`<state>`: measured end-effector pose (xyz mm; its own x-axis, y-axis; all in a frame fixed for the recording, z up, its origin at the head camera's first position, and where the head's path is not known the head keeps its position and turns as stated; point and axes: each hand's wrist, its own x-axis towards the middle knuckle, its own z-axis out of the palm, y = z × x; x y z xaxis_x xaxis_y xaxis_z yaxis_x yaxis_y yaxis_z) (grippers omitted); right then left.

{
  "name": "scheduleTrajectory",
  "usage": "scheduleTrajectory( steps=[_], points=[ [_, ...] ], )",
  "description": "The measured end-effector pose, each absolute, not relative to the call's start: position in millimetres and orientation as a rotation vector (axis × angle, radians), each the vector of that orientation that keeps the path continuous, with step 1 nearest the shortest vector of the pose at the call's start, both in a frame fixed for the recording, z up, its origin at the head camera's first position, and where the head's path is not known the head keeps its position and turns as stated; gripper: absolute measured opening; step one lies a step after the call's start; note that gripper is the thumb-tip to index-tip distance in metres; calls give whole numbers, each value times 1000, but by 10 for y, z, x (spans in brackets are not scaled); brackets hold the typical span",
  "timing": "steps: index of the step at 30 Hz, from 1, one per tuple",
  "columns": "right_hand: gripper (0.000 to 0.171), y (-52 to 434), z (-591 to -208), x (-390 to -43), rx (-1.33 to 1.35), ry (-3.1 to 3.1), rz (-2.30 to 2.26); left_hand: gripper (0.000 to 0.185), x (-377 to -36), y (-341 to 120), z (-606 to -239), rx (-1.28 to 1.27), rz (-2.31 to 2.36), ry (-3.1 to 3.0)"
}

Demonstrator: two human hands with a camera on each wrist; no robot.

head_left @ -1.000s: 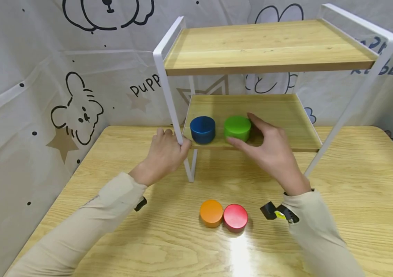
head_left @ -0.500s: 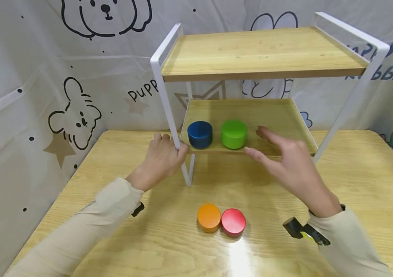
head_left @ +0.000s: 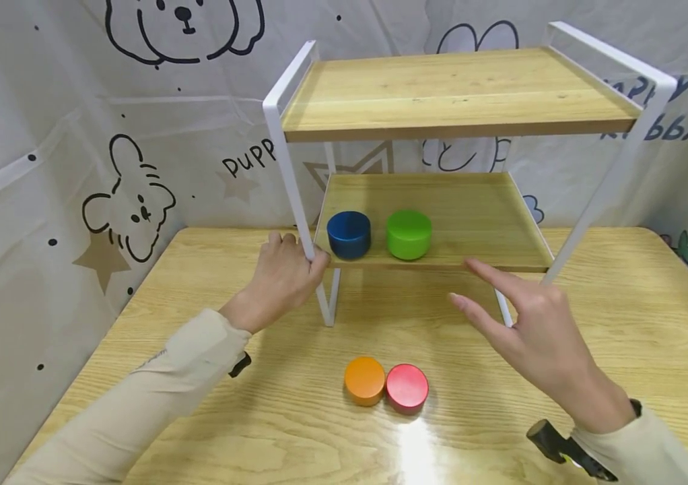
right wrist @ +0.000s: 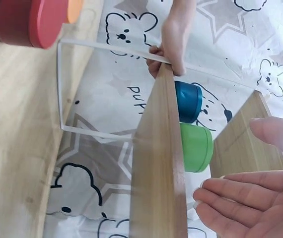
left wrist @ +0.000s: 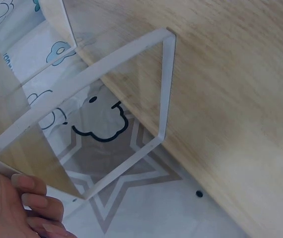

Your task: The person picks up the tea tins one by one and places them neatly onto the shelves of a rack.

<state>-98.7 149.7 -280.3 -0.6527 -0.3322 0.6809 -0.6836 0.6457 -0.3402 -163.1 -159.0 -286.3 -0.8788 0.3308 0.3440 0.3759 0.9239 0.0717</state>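
Left hand (head_left: 283,269) grips the white frame post (head_left: 292,175) of the 2-tier rack at its front-left corner, by the lower shelf (head_left: 477,215) — fingers curled round the post. Right hand (head_left: 538,330) hovers over the surface (head_left: 623,323) in front of the rack's right side, fingers spread & relaxed, holding nothing, touching nothing. Green tin (head_left: 408,234) sits on the lower shelf near the front edge, just beside the blue tin (head_left: 349,234) to its left, small gap btwn them. Orange tin (head_left: 365,380) & red tin (head_left: 407,387) lie touching on the surface, front centre, well apart from both hands
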Motion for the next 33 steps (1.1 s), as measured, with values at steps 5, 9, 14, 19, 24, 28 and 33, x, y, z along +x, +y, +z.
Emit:
scheduleTrajectory(
  steps=[5, 9, 14, 19, 24, 28, 33],
  points=[
    [48, 1495, -2907, -963, 844, -2320, 826, 26, -1610, -1596, -2855, -556, -96, -2724],
    [50, 1486, -3029, -946, 894, -2379, 891, 30, -1614, -1574, -2840, -478, -146, -2771],
    [57, 1447, -3177, -915, 926, -2499, 951, 31, -1626, -1579, -2843, -474, -168, -2800],
    [76, 1380, -3277, -886, 887, -2681, 997, 15, -1610, -1623, -2871, -661, 33, -2690],
    [84, 1316, -3374, -858, 884, -2798, 982, 17, -1598, -1653, -2902, -752, 98, -2581],
    [89, 1257, -3456, -846, 911, -2851, 997, 16, -1601, -1664, -2909, -753, 73, -2562],
    [94, 1192, -3532, -830, 988, -2881, 1056, 24, -1612, -1672, -2912, -815, 183, -2505]
  ],
)
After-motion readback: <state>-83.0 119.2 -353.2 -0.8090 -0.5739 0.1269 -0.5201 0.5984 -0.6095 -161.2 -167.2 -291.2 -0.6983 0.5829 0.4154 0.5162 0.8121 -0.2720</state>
